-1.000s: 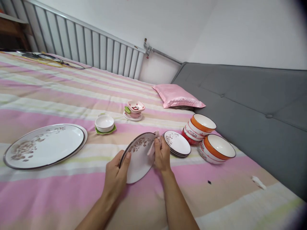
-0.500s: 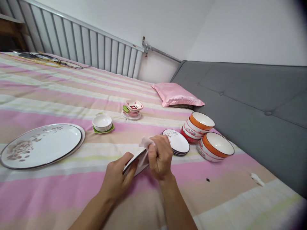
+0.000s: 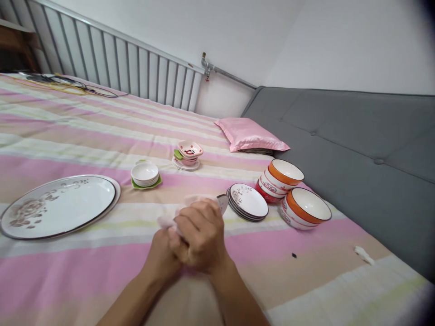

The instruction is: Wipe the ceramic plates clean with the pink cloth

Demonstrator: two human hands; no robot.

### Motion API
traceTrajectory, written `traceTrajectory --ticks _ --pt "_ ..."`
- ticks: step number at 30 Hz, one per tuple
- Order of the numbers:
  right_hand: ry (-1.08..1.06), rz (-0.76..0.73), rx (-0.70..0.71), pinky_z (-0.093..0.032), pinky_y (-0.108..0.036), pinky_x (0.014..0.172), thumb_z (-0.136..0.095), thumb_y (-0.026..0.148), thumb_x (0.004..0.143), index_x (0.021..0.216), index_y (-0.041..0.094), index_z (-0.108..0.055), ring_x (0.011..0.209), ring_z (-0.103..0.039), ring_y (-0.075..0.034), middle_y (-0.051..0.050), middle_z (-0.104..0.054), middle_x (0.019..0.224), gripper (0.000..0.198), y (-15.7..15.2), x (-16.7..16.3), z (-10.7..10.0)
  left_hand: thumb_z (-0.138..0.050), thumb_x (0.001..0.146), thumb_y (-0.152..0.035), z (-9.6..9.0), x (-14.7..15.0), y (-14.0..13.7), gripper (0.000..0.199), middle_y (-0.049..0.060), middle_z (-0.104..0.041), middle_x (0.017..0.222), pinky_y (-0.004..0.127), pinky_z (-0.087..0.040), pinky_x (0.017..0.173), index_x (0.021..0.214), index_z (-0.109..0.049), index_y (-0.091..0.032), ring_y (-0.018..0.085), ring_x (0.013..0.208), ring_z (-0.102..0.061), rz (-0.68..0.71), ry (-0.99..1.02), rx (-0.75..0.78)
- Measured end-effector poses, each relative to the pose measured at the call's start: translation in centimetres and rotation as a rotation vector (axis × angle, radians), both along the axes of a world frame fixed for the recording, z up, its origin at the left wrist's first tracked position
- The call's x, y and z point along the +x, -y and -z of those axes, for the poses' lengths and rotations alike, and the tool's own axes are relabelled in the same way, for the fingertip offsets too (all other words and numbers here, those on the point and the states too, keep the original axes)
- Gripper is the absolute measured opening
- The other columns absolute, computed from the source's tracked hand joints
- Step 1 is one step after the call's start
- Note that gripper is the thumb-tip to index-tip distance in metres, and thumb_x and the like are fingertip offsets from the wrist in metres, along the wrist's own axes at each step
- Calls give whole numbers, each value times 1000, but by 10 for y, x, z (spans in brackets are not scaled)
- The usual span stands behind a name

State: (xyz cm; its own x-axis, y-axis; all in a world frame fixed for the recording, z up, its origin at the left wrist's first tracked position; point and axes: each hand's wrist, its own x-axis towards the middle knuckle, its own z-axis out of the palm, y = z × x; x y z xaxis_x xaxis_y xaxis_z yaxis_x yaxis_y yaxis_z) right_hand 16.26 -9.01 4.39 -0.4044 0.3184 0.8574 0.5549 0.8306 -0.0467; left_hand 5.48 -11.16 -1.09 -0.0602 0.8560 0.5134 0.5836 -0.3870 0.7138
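Both hands meet over a small dark-rimmed plate (image 3: 223,203), of which only an edge shows past my right fingers. My left hand (image 3: 163,253) grips the plate's near side, its fingers mostly hidden. Closed round a crumpled pale pink cloth (image 3: 166,222), my right hand (image 3: 200,235) presses it against the plate and covers most of it. Just to the right, a stack of small flowered plates (image 3: 249,201) lies on the striped bedsheet (image 3: 118,271).
Large oval plates (image 3: 74,203) lie at left. Farther back are small white bowls (image 3: 145,173) on a green leaf-shaped dish and a pink dish stack (image 3: 189,149). Orange-rimmed bowls (image 3: 307,206) stand at right, by the grey headboard (image 3: 356,136). A pink pillow (image 3: 251,133) lies behind.
My right hand has moved left with the cloth, across the plate to my left hand. The held plate has turned and is now mostly hidden. The other dishes have stayed put.
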Motion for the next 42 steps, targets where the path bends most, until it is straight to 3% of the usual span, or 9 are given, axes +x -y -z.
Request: traceTrajectory --ticks 2,6,11,17,22,29,33,38,42 --pt "-79 55 -22 -38 -38 90 -52 23 79 74 19 -55 87 -51 -18 -3 -62 77 7 -8 12 -3 -50 72 -19 -9 2 2 6 -2 -60 61 23 -40 51 69 -54 -22 12 53 -52 101 -61 -58" --pt "-243 157 -149 -39 -39 86 -44 20 84 75 18 -54 88 -49 -19 -6 -58 79 13 -22 34 -6 -44 81 -22 -18 8 3 29 1 -66 90 26 -43 68 108 -53 -24 15 74 -59 212 -148 -270" --pt "-420 256 -218 -39 -36 79 -36 22 90 76 18 -53 83 -47 -19 -6 -56 78 23 -34 55 -3 -44 84 -28 -17 18 2 21 5 -65 94 30 -41 70 96 -61 -23 21 87 -59 161 -324 -417" --pt "-504 315 -197 -36 -34 73 -34 26 92 70 20 -48 76 -44 -18 -3 -50 70 27 -38 61 -1 -31 91 -24 -14 27 1 29 5 -65 83 30 -42 67 88 -59 -20 19 80 -59 52 -399 -302" --pt "-660 339 -258 -33 -30 64 -34 29 93 61 21 -39 66 -40 -15 1 -42 61 34 -36 56 2 -37 91 -24 -8 20 -1 21 3 -62 79 27 -41 63 90 -57 -19 17 75 -57 -161 -369 69" --pt "-531 259 -251 -35 -32 69 -33 24 93 65 20 -43 71 -42 -16 -1 -47 65 30 -20 39 -4 -52 85 -14 -16 14 5 11 4 -62 77 26 -41 68 94 -57 -16 15 75 -54 -166 -247 375" --pt "-311 162 -169 -37 -37 80 -38 18 88 76 19 -53 82 -47 -19 -4 -58 74 19 -3 22 -11 -53 83 -11 -19 14 7 11 4 -61 75 26 -41 67 91 -57 -17 15 72 -52 -154 -200 418" --pt "-77 108 -74 -35 -40 86 -47 24 82 70 20 -53 81 -47 -20 -3 -59 68 15 5 7 -13 -48 82 -11 -19 13 7 16 1 -51 61 25 -35 55 69 -50 -20 15 61 -46 -238 -173 443" --pt "-67 174 -121 -35 -39 84 -46 22 84 70 19 -54 82 -46 -20 -4 -58 69 17 -5 17 -13 -49 82 -20 -18 13 6 9 3 -60 78 24 -39 59 89 -55 -20 15 72 -55 -170 -209 223"
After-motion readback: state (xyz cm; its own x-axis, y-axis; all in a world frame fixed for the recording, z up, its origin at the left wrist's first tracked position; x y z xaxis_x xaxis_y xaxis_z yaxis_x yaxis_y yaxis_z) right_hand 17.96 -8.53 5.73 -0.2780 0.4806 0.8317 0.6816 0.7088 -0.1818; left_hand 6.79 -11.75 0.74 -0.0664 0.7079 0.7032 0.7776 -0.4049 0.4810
